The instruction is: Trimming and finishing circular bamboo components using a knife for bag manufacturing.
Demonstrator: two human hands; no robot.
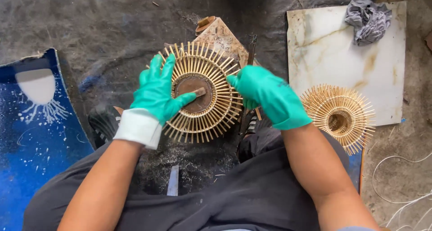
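A: Where is the work now?

B: The round bamboo-stick basket frame [200, 92] stands between the two hands, over the person's lap, on a small wooden work block [221, 36] above the dark floor [112, 28]. The left hand [156, 92] in a green glove lies on the left rim, fingers spread over the sticks, and its thumb presses on the brown round disc [192, 95] in the middle. The right hand [265, 96] is closed on the right rim; I cannot tell if it also holds a small tool there.

A: How to do this step well?

B: I think the thumb must keep the disc firm, so the frame does not turn. The right hand should work on one stick at a time and press gently, because the thin sticks can snap or lose their even spacing.

A: And the other piece?

B: A second stick frame [339, 116] lies apart at the right, on the edge of a marble-pattern tile [342, 51] with a grey rag [368, 19]. A blue painted board [31, 136] is at the left.
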